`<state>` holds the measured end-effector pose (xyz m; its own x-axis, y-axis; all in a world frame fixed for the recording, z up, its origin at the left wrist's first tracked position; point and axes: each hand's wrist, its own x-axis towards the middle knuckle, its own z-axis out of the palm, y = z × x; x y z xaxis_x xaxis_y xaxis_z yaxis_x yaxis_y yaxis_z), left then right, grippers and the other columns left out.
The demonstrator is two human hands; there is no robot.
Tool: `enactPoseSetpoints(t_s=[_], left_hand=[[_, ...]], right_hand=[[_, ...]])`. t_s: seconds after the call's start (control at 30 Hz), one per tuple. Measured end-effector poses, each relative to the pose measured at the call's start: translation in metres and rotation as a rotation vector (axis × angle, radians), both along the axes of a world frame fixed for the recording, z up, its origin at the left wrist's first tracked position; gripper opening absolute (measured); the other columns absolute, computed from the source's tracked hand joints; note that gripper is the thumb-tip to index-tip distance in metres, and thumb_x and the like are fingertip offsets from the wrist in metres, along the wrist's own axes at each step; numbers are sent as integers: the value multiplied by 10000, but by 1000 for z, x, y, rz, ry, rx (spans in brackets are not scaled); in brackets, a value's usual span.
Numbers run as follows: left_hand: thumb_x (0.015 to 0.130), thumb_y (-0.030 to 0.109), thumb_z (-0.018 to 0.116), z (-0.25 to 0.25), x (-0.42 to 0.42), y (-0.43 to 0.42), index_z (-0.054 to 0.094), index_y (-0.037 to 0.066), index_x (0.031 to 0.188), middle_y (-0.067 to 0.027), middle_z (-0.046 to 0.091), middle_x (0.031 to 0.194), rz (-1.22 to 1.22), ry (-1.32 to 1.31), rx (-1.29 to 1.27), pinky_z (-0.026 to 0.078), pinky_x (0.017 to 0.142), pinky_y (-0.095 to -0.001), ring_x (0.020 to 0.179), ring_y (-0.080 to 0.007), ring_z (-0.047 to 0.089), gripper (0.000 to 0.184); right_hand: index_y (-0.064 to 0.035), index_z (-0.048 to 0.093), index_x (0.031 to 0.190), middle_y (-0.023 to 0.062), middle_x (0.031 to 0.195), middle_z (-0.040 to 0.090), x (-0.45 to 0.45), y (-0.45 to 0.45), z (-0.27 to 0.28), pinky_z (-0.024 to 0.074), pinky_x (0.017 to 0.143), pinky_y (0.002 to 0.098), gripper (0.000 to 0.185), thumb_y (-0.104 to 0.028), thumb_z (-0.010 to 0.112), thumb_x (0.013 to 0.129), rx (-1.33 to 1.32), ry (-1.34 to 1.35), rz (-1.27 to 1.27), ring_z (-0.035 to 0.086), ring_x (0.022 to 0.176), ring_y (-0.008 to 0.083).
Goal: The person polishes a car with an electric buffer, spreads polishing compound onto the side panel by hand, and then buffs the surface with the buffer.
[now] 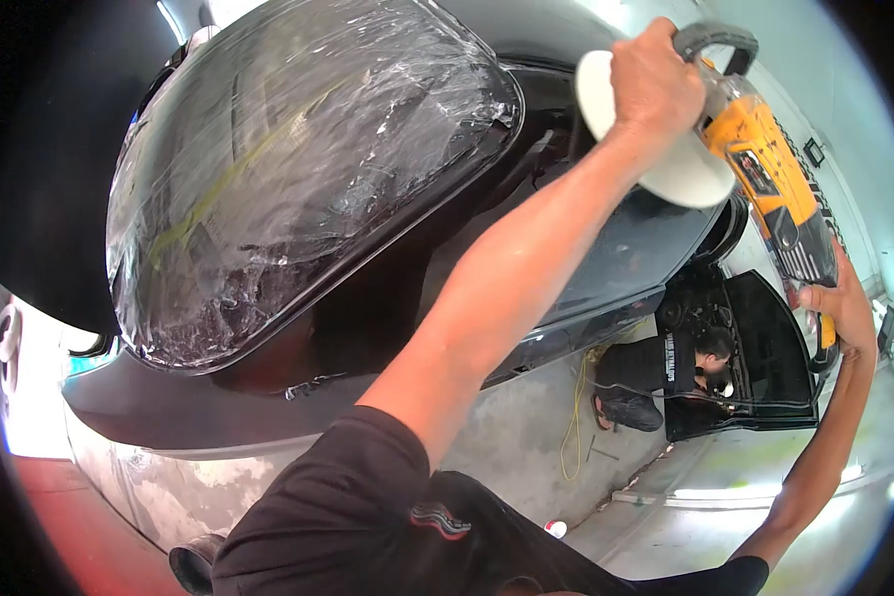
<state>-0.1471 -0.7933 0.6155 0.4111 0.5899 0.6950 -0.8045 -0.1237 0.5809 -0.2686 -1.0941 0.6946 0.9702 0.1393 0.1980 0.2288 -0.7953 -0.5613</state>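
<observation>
Both my hands hold a yellow-and-black polisher (760, 164) at the upper right. My left hand (656, 79) is closed around its front end, beside the black loop handle (720, 42). My right hand (844, 303) is wrapped around its rear grip. The polisher's round white pad (690, 171) is tilted and partly hidden behind my left hand and forearm. It lies over the glossy black car body (368, 328); I cannot tell whether it touches the paint. Clear plastic film (298, 149), wrinkled and shiny, covers the car's large window.
A co-worker in dark clothes (641, 368) crouches beside a detached-looking black door panel (765, 348). A yellow cord (574, 427) runs over the concrete floor (526, 447). A small white-and-red container (556, 528) stands near my body. A light wall (854, 109) rises at the right.
</observation>
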Motion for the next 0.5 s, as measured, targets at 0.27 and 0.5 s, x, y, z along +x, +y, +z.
enactPoseSetpoints(t_s=[0.27,0.5], left_hand=[[854,111,655,-9,-64,24,635,-30,876,-272,679,824,-144,-11,40,511,743,-467,812,-419,683,144],[877,128,652,-4,-111,63,682,-53,923,-213,684,780,205,174,-36,495,673,-431,695,-331,663,190]], right_hand=[[-10,271,1545,92,1029,671,9,-17,-12,496,578,276,1133,-140,885,601,51,-135,146,632,673,148],[-26,289,1546,112,1139,645,-1,43,-2,513,662,283,1103,-208,891,639,-131,-92,126,640,800,147]])
